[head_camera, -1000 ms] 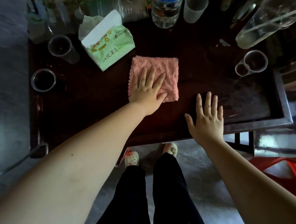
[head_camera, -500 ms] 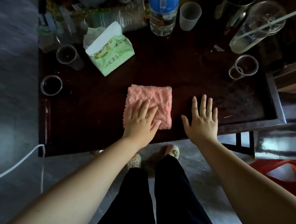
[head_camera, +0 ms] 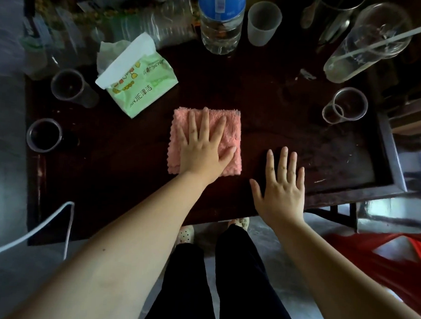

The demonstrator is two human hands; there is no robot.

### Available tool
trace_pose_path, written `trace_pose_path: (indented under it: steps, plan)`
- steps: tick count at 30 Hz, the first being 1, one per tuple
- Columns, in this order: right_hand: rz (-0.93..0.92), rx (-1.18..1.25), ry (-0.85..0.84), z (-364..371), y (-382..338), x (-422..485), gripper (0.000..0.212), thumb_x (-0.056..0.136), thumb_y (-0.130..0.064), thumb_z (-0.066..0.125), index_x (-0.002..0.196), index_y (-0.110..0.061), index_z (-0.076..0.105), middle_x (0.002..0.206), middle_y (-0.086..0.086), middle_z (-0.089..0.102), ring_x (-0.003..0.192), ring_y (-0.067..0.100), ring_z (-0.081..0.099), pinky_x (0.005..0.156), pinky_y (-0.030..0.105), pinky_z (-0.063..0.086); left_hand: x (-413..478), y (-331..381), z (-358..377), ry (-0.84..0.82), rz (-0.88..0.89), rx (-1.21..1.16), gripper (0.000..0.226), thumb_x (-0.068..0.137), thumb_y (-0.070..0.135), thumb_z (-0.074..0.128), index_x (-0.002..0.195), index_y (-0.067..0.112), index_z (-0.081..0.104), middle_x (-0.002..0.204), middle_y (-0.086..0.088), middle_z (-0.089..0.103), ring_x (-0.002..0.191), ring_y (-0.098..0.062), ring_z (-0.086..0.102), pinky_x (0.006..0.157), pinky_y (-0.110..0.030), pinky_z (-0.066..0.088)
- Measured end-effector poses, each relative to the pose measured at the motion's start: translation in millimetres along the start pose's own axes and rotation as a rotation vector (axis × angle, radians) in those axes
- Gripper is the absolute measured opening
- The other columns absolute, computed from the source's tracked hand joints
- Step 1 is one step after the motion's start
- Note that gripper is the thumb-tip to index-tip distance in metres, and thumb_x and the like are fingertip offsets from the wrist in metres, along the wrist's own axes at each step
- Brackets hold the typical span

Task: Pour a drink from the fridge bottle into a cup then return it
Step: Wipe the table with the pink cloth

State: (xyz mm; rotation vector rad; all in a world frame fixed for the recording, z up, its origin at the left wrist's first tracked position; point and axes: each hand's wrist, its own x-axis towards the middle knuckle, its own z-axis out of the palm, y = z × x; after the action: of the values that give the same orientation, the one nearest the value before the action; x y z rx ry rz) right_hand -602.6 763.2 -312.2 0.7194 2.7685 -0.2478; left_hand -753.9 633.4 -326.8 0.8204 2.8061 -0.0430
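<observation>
We are pressing our left hand [head_camera: 202, 149] flat on the pink cloth [head_camera: 232, 126], fingers straight and grasping nothing; the palm is hiding the cloth's middle. Our right hand [head_camera: 283, 188] is lying flat at four o'clock from the cloth, fingers spread on the bare table [head_camera: 293, 125], holding nothing. The bottle [head_camera: 220, 19] is standing at twelve o'clock from the cloth, its neck and cap cut off at the top of our view. A frosted cup [head_camera: 263, 23] is standing just beside it at its three o'clock; we cannot tell whether it is holding any drink. At eleven o'clock a tissue pack [head_camera: 138, 78] is lying, and the clutter behind it is too dark to make out.
</observation>
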Motion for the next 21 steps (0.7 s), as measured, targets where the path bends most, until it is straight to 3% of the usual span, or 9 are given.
trace_pose_path:
  steps: [6,12,21]
  plan:
    - [-0.001,0.012,0.041,2.5,0.0,-0.3,0.075,0.091,-0.055,0.029,0.151,-0.016,0.011,0.158,0.017,0.005,0.146,0.032,0.000,0.117,0.050,0.008,53.5,5.3,-8.8,0.027,-0.028,-0.035,0.078,0.085,0.070,0.010,0.153,0.033,0.006,0.162,-0.011,-0.002,0.147,-0.038,-0.005,0.113,-0.059,-0.004]
    - [-0.010,0.010,0.020,0.5,-0.7,-0.3,0.074,0.092,-0.053,0.032,0.151,-0.016,0.008,0.158,0.017,0.002,0.146,0.032,-0.003,0.117,0.050,0.006,18.7,4.6,-7.6,0.020,0.014,-0.057,0.076,0.088,0.067,0.013,0.153,0.028,0.012,0.162,-0.012,0.002,0.147,-0.036,-0.003,0.115,-0.058,-0.002]
    - [-0.007,0.003,0.000,-2.5,-0.9,-0.8,0.075,0.092,-0.054,0.030,0.151,-0.015,0.007,0.158,0.017,0.001,0.146,0.032,-0.004,0.117,0.051,0.008,-54.6,-8.2,6.1,-0.117,0.066,0.038,0.076,0.087,0.069,0.007,0.149,0.031,-0.014,0.160,-0.013,-0.013,0.145,-0.038,-0.015,0.114,-0.062,-0.002]
